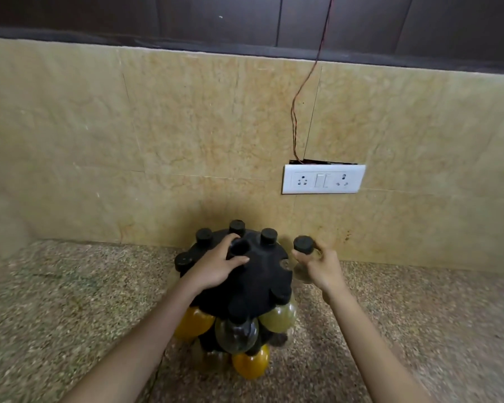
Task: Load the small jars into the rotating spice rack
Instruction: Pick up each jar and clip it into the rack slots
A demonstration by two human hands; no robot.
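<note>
The rotating spice rack point(253, 283) stands on the speckled desk point(70, 315), close to the tiled wall point(186, 126), and in the head view it looks nearly full. Black caps poke up round most of its top ring, one loaded jar point(269, 236) sitting at the back. Lower down I can see round bellies of yellow, green and dark fillings, such as the yellow jar point(250, 365) at the front. The left hand point(216, 266) lies on top of the rack, fingers and thumb curled round the central knob point(240, 248); I take it to be steadying or turning the rack. The right hand point(317, 266) grips one small jar point(303, 245) by its body, cap up, just beside the rack's right edge and not yet in it. On that side of the top ring there is an empty slot point(285, 264), near the held jar, so I judge the jar is meant for that hole. The held jar is the only one I can see outside the rack. The rack's far side and underside are hidden, so I cannot tell whether other gaps remain.
</note>
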